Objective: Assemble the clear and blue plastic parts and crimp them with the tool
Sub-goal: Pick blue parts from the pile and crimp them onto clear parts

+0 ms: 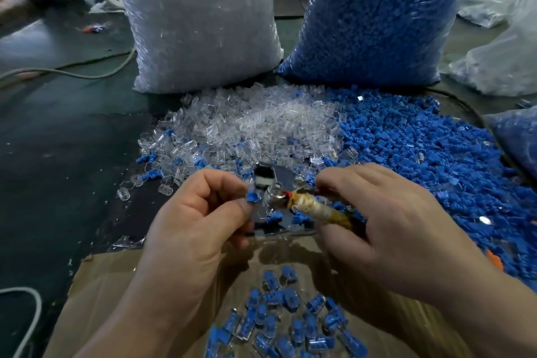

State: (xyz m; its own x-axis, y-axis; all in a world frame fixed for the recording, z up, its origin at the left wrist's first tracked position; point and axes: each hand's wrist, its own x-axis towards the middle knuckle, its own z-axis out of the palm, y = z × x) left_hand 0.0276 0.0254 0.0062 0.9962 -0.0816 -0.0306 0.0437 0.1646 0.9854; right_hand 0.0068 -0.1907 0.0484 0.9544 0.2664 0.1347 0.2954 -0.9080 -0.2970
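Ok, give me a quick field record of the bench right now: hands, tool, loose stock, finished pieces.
left hand: pinches a blue part beside the tool's metal head
right hand: grips the crimp tool by its tape-wrapped handle
clear parts pile: loose, ahead of the hands
blue parts pile: loose, to its right
clear-parts bag: behind, left
blue-parts bag: behind, right
assembled pieces: on the cardboard, nearest the person

Sack (197,23) at 11 o'clock, second sack (377,14) at 1; loose parts heap (261,125) before them; tool (290,200) centre; carton (116,285) holding assembled pieces (290,322) at 6.
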